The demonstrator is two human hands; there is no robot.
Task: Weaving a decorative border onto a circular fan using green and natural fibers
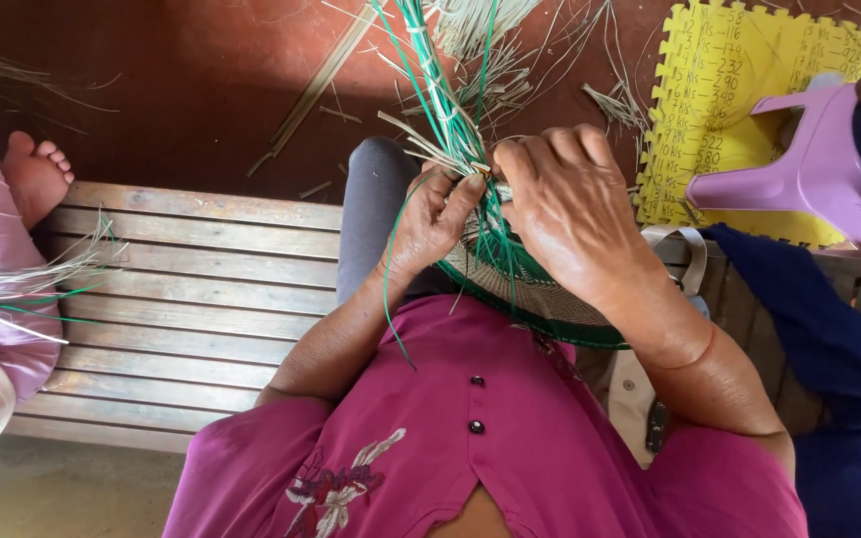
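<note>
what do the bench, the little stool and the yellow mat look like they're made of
Bench: weathered, unpainted wood, going by the grain and gaps between slats. Stool: smooth lilac moulded plastic, with a slight sheen. Mat: probably soft foam, matte yellow, with interlocking puzzle-tooth edges.

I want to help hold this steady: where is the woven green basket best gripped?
Judging by its pose, grip the woven green basket at its curved rim on the person's right, coming from below. The left hand and right hand pinch the green strands at its top edge, so that side is taken.
</note>
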